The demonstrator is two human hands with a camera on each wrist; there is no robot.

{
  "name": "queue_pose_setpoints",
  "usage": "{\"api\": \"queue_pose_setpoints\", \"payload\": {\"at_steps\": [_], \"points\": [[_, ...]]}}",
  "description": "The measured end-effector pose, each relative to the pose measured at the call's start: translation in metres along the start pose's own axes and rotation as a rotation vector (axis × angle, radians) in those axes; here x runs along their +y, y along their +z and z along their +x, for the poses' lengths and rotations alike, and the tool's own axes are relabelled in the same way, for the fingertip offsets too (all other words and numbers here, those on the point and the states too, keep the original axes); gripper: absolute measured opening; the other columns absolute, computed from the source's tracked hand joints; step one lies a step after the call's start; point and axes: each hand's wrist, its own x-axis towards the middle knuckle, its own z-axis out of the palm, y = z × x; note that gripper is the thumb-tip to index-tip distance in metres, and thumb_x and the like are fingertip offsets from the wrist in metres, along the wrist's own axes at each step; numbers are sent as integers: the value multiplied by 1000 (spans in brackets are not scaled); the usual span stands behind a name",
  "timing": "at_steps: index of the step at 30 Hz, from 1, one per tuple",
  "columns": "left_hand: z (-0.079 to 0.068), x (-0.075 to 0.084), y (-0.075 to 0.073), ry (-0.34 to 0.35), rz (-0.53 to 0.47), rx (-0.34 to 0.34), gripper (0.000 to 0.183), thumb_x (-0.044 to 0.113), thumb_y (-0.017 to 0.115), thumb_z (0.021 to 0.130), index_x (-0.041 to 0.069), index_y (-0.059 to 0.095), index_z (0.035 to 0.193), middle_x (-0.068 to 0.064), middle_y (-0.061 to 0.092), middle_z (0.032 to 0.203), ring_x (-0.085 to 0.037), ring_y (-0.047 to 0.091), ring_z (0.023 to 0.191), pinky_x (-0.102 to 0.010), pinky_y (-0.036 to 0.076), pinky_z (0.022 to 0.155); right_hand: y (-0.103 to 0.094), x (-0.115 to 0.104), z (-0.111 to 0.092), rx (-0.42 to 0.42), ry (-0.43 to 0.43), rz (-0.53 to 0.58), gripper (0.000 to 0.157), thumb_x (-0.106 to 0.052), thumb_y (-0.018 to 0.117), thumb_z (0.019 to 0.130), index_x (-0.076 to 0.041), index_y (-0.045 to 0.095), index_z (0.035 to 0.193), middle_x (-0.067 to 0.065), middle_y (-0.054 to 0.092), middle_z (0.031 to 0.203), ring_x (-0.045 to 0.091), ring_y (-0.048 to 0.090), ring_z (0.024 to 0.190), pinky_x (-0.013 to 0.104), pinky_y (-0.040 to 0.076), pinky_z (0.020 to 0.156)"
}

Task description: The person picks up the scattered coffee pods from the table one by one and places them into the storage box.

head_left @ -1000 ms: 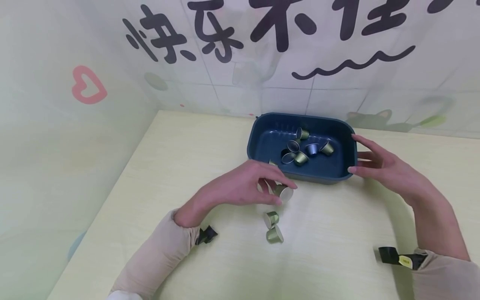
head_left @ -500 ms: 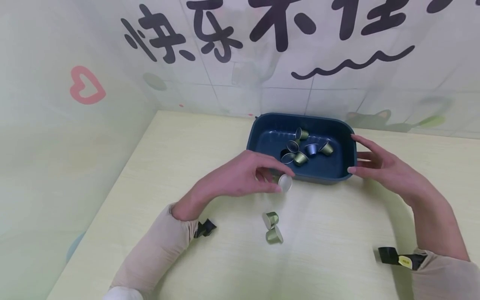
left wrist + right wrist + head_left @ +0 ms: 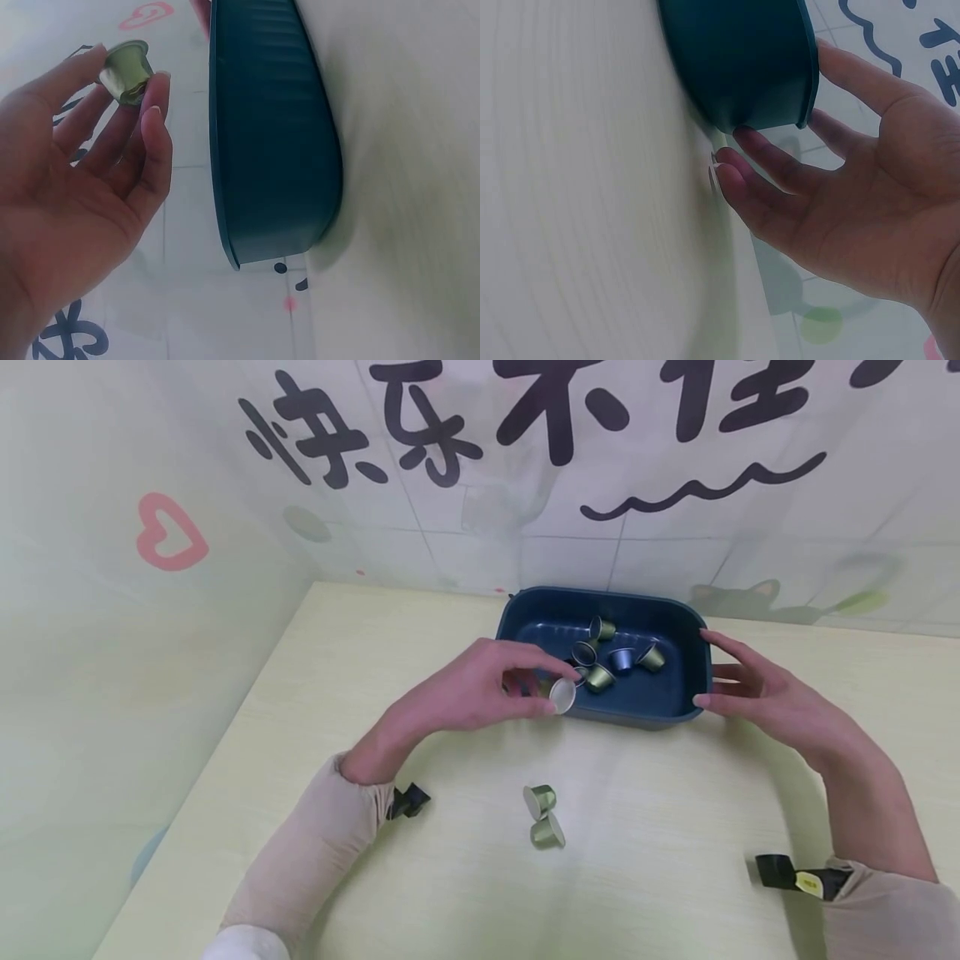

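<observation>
My left hand pinches a green coffee capsule between thumb and fingers at the near left rim of a dark blue plastic bin. Its pale round lid faces the head camera; in the left wrist view its green foil side shows, off the bin's wall. At the bin's right end, my right hand touches the rim with extended thumb and fingers. Several capsules lie inside the bin, green ones and a blue one. The left hand hides part of the bin's left side.
Two more green capsules, one farther and one nearer, lie touching on the pale table in front of the bin. A wall with large dark lettering rises behind the bin. Another wall stands at left.
My left hand has carried the capsule up and slightly left, from in front of the bin to its near rim. The right hand and the bin have stayed in place.
</observation>
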Motion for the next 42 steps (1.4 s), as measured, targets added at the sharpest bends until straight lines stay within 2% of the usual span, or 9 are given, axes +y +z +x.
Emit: {"api": "queue_pose_setpoints", "payload": {"at_steps": [5, 10, 17, 24, 32, 42], "points": [[6, -2, -5, -29, 13, 21, 35, 16, 75, 91, 15, 70, 125, 8, 68, 113, -7, 62, 76, -25, 53, 72, 0, 0, 0, 0, 2, -3, 86, -32, 65, 98, -45, 4, 158, 26, 19, 159, 46, 20, 144, 68, 23, 105], [17, -5, -9, -96, -1, 38, 34, 14, 75, 90, 12, 68, 124, 3, 67, 104, -8, 65, 80, -25, 54, 77, -2, -1, 0, 1, 3, -8, 86, -32, 64, 98, -45, 4, 158, 25, 20, 159, 45, 20, 144, 68, 23, 105], [33, -14, -12, -181, 53, 38, 36, 15, 72, 93, 13, 65, 128, 2, 66, 116, -8, 67, 84, -24, 53, 79, -2, 0, -1, 0, 12, -6, 85, -32, 64, 98, -46, 4, 158, 25, 18, 160, 46, 20, 144, 68, 23, 105], [45, -24, -11, -210, 113, 26, 32, 20, 70, 95, 14, 66, 127, 2, 68, 109, -19, 69, 79, -26, 50, 75, -1, 2, 0, -7, 12, 10, 85, -31, 64, 98, -46, 4, 157, 24, 20, 159, 43, 21, 144, 67, 23, 105], [52, -29, -9, -227, 134, 31, 33, 20, 71, 94, 12, 66, 126, 3, 68, 108, -7, 65, 80, -22, 51, 79, 0, 2, 1, -9, 21, 11, 86, -32, 65, 98, -47, 4, 157, 24, 20, 159, 44, 20, 144, 67, 22, 105], [65, -33, -11, -256, 208, 4, 35, 25, 71, 94, 11, 66, 126, 1, 68, 108, -9, 65, 86, -23, 49, 83, -1, -1, 1, -6, 17, 8, 85, -32, 64, 98, -47, 4, 157, 24, 19, 160, 44, 20, 144, 67, 22, 105]]}}
